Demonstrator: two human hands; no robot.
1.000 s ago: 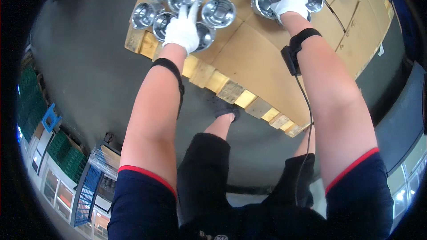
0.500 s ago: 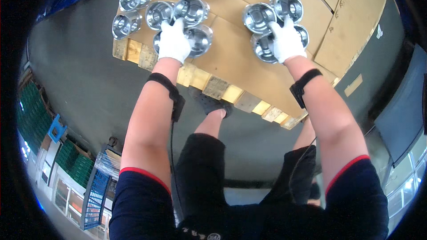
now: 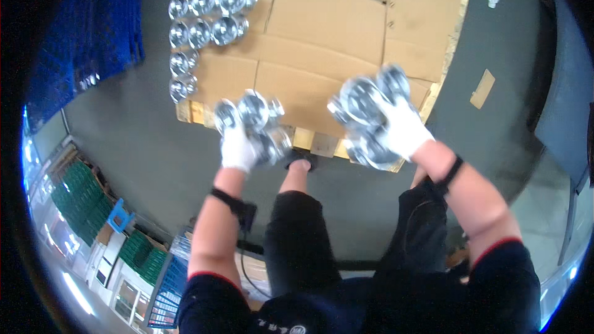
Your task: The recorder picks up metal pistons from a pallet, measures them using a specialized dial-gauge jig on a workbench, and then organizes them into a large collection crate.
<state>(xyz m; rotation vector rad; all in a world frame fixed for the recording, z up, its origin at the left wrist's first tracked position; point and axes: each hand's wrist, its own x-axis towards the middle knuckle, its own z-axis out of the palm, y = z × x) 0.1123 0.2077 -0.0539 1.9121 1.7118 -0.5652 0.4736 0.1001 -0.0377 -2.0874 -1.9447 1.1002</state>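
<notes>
Both clusters are off the cardboard now and up near the body; half a second ago they sat on the stack. The left hand (image 3: pixel 238 147) clamps one bunch of shiny metal cups (image 3: pixel 255 125), and the right hand (image 3: pixel 405 128) grips another bunch (image 3: pixel 365 117), several per glove. The risk as I see it: smooth metal in cloth gloves, so one cup could slip out and drop toward the foot (image 3: pixel 299 162) or the floor (image 3: pixel 124 148). Beyond, the pallet edge (image 3: pixel 315 142), the cardboard (image 3: pixel 328 31), and more cups (image 3: pixel 207 6) in rows at the far left corner.
</notes>
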